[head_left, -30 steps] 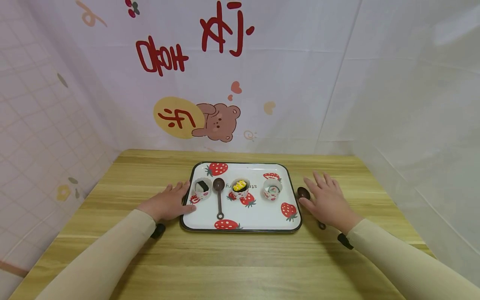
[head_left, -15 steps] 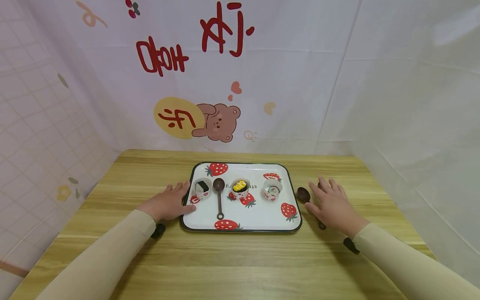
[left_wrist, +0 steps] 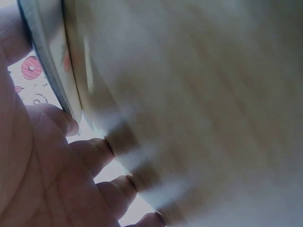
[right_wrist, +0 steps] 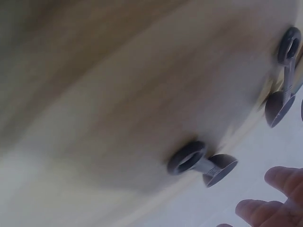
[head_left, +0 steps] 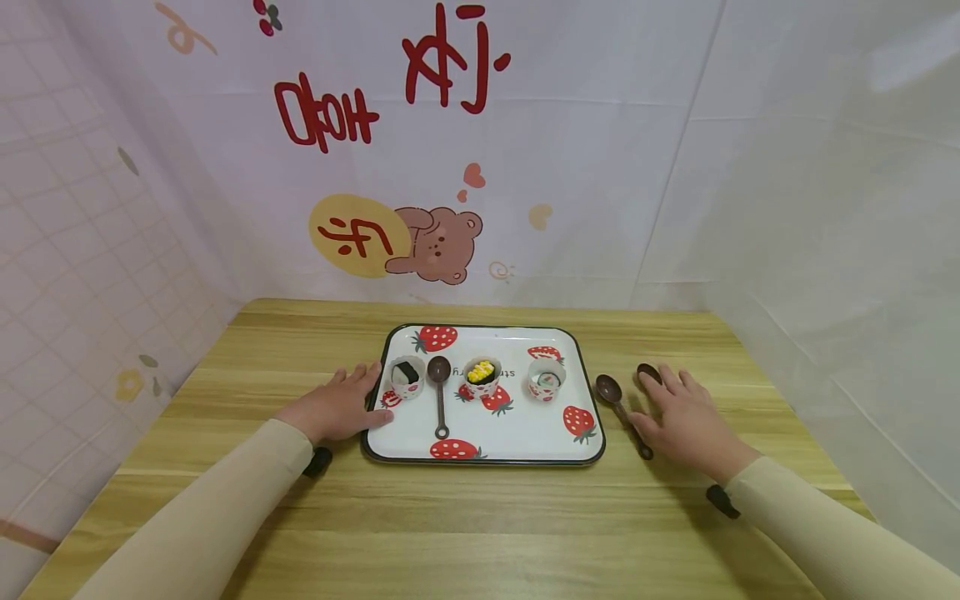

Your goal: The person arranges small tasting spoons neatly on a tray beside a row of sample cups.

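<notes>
My left hand [head_left: 341, 404] rests at the left side of a strawberry-print tray [head_left: 517, 433], its thumb over the rim and its other fingers spread outside. In the left wrist view the fingers [left_wrist: 94, 153] look relaxed. My right hand [head_left: 686, 421] hovers with loosely spread fingers, partly covering a brown measuring spoon [head_left: 649, 372]. Another brown measuring spoon [head_left: 626, 417] lies between that hand and the tray. The right wrist view shows both spoons apart from the visible fingertips [right_wrist: 279, 177].
On the tray stand three paper cups: one with a rice ball [head_left: 406, 375], one with a yellow-topped piece [head_left: 482, 375], and one with pale contents [head_left: 546, 380]. A third measuring spoon [head_left: 441, 396] lies between the left two. Cloth walls [head_left: 562, 167] enclose the wooden table [head_left: 450, 525].
My right hand has moved right and slightly toward me, off the spoon beside the tray, uncovering its handle and the other spoon's bowl. My left hand stays put.
</notes>
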The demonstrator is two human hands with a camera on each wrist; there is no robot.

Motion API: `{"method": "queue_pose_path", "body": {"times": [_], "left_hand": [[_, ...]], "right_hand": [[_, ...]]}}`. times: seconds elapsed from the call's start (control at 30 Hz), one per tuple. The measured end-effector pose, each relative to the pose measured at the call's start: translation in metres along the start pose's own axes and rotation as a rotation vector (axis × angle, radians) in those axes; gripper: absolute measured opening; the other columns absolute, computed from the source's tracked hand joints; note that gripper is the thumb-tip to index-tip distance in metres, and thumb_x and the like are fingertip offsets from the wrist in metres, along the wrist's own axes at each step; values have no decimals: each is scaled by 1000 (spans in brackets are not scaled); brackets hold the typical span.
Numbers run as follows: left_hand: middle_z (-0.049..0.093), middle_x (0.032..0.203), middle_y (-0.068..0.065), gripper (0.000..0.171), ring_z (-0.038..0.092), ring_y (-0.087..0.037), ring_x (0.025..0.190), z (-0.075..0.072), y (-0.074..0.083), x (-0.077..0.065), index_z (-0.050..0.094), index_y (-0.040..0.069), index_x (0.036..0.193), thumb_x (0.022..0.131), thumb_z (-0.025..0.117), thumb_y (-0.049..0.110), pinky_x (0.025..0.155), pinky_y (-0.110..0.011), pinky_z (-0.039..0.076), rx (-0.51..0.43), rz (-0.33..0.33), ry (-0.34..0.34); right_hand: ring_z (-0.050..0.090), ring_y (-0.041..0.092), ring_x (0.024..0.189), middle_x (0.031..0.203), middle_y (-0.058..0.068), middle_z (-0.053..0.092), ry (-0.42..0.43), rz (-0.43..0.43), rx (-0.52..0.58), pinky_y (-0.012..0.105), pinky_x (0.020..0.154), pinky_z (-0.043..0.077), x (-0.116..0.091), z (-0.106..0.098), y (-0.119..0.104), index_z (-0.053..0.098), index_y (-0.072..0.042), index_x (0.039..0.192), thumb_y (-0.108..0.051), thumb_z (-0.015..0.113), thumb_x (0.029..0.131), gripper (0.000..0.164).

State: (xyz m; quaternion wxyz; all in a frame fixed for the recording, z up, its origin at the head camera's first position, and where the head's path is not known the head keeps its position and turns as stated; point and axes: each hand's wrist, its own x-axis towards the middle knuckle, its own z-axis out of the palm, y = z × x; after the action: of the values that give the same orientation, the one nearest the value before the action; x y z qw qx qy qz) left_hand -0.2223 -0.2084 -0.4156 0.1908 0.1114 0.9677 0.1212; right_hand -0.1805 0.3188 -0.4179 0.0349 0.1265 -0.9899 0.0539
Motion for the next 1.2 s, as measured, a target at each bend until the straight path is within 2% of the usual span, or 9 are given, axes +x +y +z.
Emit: {"method": "queue_pose_path", "body": {"times": [0.27, 0.5, 0.67, 0.8, 1.03, 1.2], "left_hand": [[18, 172, -31, 104, 13, -62, 155, 0, 1, -1, 18, 4, 168, 97, 62, 65, 121, -74, 25, -3, -4, 0], [19, 171, -32, 104, 14, -63, 155, -2, 2, -2, 19, 4, 168, 97, 62, 66, 120, -75, 26, -2, -6, 2], [19, 172, -32, 103, 13, -62, 155, -2, 2, -3, 18, 4, 168, 98, 62, 65, 121, -75, 25, -7, -8, -2], [19, 171, -32, 104, 13, -63, 155, -3, 2, -4, 18, 4, 168, 97, 61, 66, 121, -75, 25, -10, -7, -1], [18, 172, -31, 103, 12, -62, 156, -2, 2, -3, 18, 4, 168, 98, 62, 65, 121, -75, 23, -18, -7, -5], [18, 172, -30, 102, 12, -61, 156, 0, 0, 0, 18, 5, 169, 98, 61, 65, 122, -74, 24, -17, -8, -7]], "right_hand": [[35, 71, 140, 155, 46, 37, -15, 12, -7, 74, 117, 30, -9, -3, 11, 45, 1, 156, -41, 67, 102, 72], [48, 64, 134, 144, 44, 51, -23, -9, -14, 72, 112, 39, -14, -6, 19, 55, 7, 145, -34, 69, 101, 62], [62, 57, 120, 127, 36, 65, -50, 15, 4, 68, 100, 49, -16, -5, 25, 62, 8, 137, -32, 72, 99, 56], [68, 50, 106, 111, 28, 71, -59, 16, 6, 64, 92, 54, -17, -6, 26, 67, 7, 130, -32, 74, 97, 51], [71, 42, 98, 103, 22, 73, -70, 10, 4, 59, 88, 56, -16, -9, 25, 68, 7, 126, -30, 78, 94, 50], [67, 26, 85, 93, 10, 73, -117, 23, 41, 53, 79, 57, -15, -13, 24, 67, 7, 127, -28, 79, 94, 50]]}}
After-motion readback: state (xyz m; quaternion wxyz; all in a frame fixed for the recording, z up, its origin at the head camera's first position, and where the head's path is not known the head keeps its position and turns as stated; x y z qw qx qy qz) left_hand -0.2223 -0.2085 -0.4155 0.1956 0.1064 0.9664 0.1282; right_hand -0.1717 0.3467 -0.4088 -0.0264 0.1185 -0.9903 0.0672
